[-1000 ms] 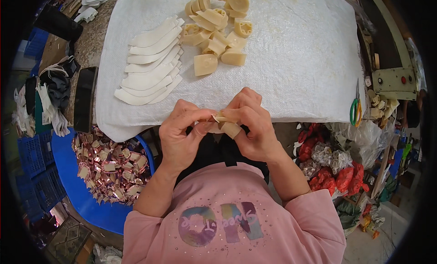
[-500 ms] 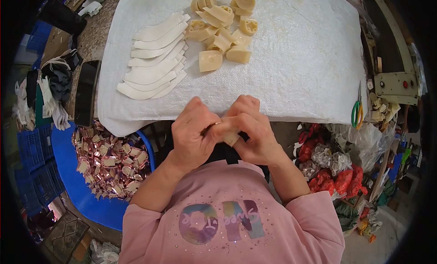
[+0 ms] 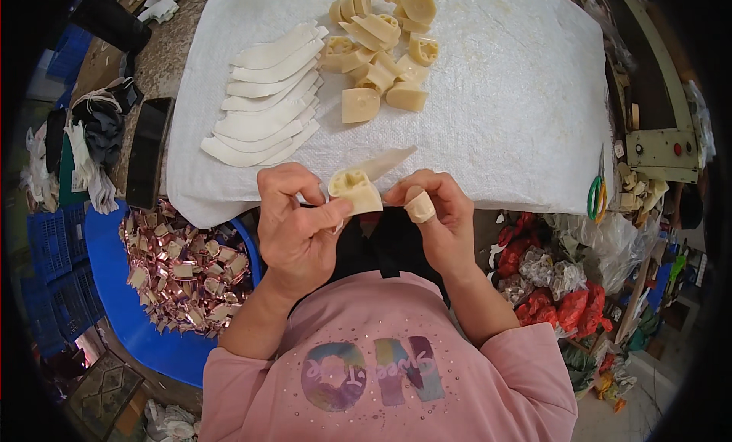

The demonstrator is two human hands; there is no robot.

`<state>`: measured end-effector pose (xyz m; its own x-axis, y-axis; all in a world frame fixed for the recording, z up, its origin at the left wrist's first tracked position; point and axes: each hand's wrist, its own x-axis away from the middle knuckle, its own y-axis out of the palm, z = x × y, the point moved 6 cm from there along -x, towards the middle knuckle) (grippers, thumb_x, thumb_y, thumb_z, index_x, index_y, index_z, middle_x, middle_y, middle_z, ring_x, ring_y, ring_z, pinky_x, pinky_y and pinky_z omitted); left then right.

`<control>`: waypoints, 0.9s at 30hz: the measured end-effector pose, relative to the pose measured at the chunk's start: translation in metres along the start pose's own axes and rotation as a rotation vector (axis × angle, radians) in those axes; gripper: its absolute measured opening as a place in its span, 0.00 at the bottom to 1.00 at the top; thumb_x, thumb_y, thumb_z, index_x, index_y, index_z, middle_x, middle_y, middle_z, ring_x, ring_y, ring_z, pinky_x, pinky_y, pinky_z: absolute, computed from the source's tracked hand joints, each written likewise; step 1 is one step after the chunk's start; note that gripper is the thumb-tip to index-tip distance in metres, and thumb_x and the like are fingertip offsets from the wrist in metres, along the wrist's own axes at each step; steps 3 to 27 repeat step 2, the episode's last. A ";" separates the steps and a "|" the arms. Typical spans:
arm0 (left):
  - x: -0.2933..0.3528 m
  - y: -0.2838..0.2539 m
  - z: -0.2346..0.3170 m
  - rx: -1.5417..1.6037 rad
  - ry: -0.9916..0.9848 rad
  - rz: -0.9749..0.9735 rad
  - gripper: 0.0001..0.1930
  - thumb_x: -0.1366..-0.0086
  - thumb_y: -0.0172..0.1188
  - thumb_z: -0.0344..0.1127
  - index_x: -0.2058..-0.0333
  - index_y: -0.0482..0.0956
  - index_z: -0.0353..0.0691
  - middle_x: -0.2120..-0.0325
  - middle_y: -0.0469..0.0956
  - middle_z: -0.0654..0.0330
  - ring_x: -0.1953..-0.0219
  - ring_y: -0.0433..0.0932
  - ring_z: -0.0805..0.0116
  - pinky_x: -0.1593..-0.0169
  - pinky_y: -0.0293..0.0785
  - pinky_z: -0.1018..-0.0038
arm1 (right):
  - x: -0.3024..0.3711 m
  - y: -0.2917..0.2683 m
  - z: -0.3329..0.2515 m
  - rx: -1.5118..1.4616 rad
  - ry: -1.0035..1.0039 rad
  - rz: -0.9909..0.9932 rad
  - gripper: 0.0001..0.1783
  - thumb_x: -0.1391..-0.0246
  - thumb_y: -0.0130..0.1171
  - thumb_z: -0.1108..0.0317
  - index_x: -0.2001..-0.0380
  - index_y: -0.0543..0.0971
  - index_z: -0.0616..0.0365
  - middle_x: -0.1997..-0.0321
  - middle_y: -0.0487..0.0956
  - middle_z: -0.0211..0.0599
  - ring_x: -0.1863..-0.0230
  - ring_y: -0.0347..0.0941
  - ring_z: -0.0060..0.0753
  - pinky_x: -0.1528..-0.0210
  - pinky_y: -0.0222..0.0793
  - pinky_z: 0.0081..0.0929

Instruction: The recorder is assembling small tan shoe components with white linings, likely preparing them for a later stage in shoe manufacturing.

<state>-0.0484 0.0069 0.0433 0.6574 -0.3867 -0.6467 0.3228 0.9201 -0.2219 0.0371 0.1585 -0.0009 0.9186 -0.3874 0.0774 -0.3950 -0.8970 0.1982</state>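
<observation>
My left hand (image 3: 297, 221) is closed on a cream plastic shoe heel (image 3: 364, 201), thumb across its front, its hollow ribbed end facing up. A thin white strip (image 3: 387, 162) is against the heel and its loose end sticks out toward the upper right. My right hand (image 3: 438, 221) is just right of the heel, fingers bent and apart, nothing visible between them. Its thumb wears a beige wrap (image 3: 420, 206). Whether its fingertips touch the heel I cannot tell. Beyond lie overlapping white curved strips (image 3: 263, 99) and a pile of cream heels (image 3: 377, 72).
A white woven sheet (image 3: 503, 114) covers the table. A black phone (image 3: 149, 152) lies at its left. Below, a blue tub (image 3: 145, 343) holds many shiny pinkish pieces (image 3: 187, 270). Scissors (image 3: 597, 194) with green and orange handles are at the right edge, above plastic bags (image 3: 572, 305).
My hands, close together before, have moved apart. The heel now shows in my left hand with the strip's loose end sticking out; my right hand has shifted right, its thumb wrap now visible.
</observation>
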 end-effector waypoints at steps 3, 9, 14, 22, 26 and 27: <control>0.002 0.004 0.001 0.144 -0.012 0.022 0.09 0.50 0.65 0.23 0.69 0.77 0.41 0.65 0.65 0.57 0.64 0.65 0.64 0.59 0.68 0.65 | 0.002 0.001 0.013 -0.226 0.069 0.025 0.14 0.42 0.54 0.65 0.55 0.70 0.60 0.58 0.77 0.39 0.58 0.72 0.26 0.53 0.69 0.22; 0.002 0.004 0.001 0.144 -0.012 0.022 0.09 0.50 0.65 0.23 0.69 0.77 0.41 0.65 0.65 0.57 0.64 0.65 0.64 0.59 0.68 0.65 | 0.002 0.001 0.013 -0.226 0.069 0.025 0.14 0.42 0.54 0.65 0.55 0.70 0.60 0.58 0.77 0.39 0.58 0.72 0.26 0.53 0.69 0.22; 0.002 0.004 0.001 0.144 -0.012 0.022 0.09 0.50 0.65 0.23 0.69 0.77 0.41 0.65 0.65 0.57 0.64 0.65 0.64 0.59 0.68 0.65 | 0.002 0.001 0.013 -0.226 0.069 0.025 0.14 0.42 0.54 0.65 0.55 0.70 0.60 0.58 0.77 0.39 0.58 0.72 0.26 0.53 0.69 0.22; 0.002 0.004 0.001 0.144 -0.012 0.022 0.09 0.50 0.65 0.23 0.69 0.77 0.41 0.65 0.65 0.57 0.64 0.65 0.64 0.59 0.68 0.65 | 0.002 0.001 0.013 -0.226 0.069 0.025 0.14 0.42 0.54 0.65 0.55 0.70 0.60 0.58 0.77 0.39 0.58 0.72 0.26 0.53 0.69 0.22; 0.002 0.004 0.001 0.144 -0.012 0.022 0.09 0.50 0.65 0.23 0.69 0.77 0.41 0.65 0.65 0.57 0.64 0.65 0.64 0.59 0.68 0.65 | 0.002 0.001 0.013 -0.226 0.069 0.025 0.14 0.42 0.54 0.65 0.55 0.70 0.60 0.58 0.77 0.39 0.58 0.72 0.26 0.53 0.69 0.22; 0.002 0.004 0.001 0.144 -0.012 0.022 0.09 0.50 0.65 0.23 0.69 0.77 0.41 0.65 0.65 0.57 0.64 0.65 0.64 0.59 0.68 0.65 | 0.002 0.001 0.013 -0.226 0.069 0.025 0.14 0.42 0.54 0.65 0.55 0.70 0.60 0.58 0.77 0.39 0.58 0.72 0.26 0.53 0.69 0.22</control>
